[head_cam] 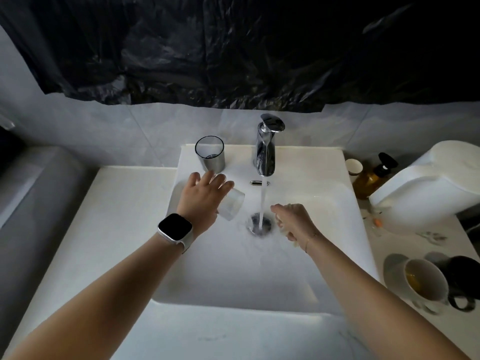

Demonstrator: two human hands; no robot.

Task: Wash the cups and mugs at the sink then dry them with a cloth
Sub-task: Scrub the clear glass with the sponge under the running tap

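Forearms: both reach in from the bottom edge over the white sink (345, 193); a smartwatch (174, 227) sits on the left wrist.
Left hand (201, 197): fingers curled over a clear glass (231, 206), holding it tilted on its side above the left part of the basin, mouth facing lower right.
Right hand (293, 219): closed around a pale cloth or sponge (284, 231), just right of the running water; only scraps of it show beneath the fingers.
Water stream (262, 201): falls from the chrome faucet (265, 149) onto the drain (260, 224), between the two hands.
Grey tumbler (210, 154): upright on the sink's back ledge, left of the faucet, just behind the left hand.
White mug (423, 281): on the counter at right, yellowish liquid inside.
Black mug (465, 279): touching or just beside the white mug, on its right.
Small paper cup (353, 167): back right corner of the counter.
Amber pump bottle (374, 175): just right of the paper cup.
Black plastic sheet (233, 48): covers the wall above the tiles.
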